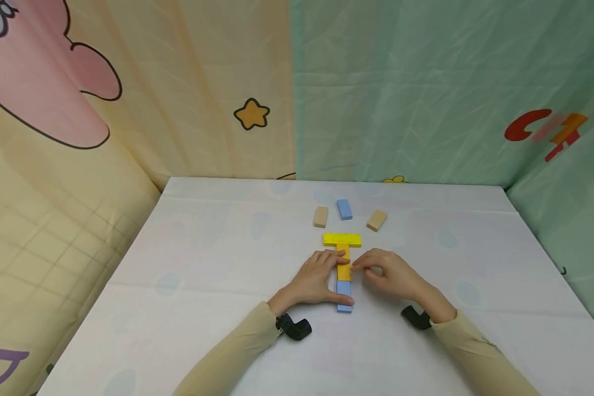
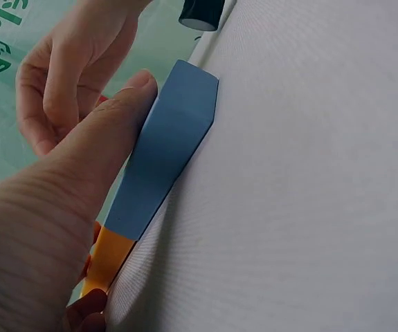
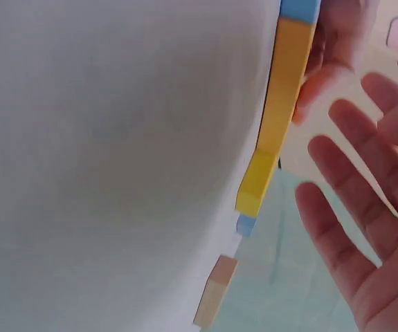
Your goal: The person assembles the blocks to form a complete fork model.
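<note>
A flat T of wooden blocks lies on the white table. Its crossbar is a yellow block (image 1: pixel 342 240), its stem an orange block (image 1: pixel 344 273) followed by a blue block (image 1: pixel 344 288) nearest the person. My left hand (image 1: pixel 314 280) rests over the stem from the left, fingertips on the orange block, thumb stretched across the blue block (image 2: pixel 164 152). Beside the orange block (image 3: pixel 285 86), on its right, is my right hand (image 1: pixel 391 273). Its fingers look straight and spread in the right wrist view; whether a fingertip touches the block I cannot tell.
Behind the T lie a natural wood block (image 1: pixel 320 216), a second blue block (image 1: pixel 344 209) and another natural wood block (image 1: pixel 377 220). Printed curtains (image 1: pixel 401 93) hang along the back and sides of the table (image 1: pixel 203 330). A black wrist mount sits on each wrist.
</note>
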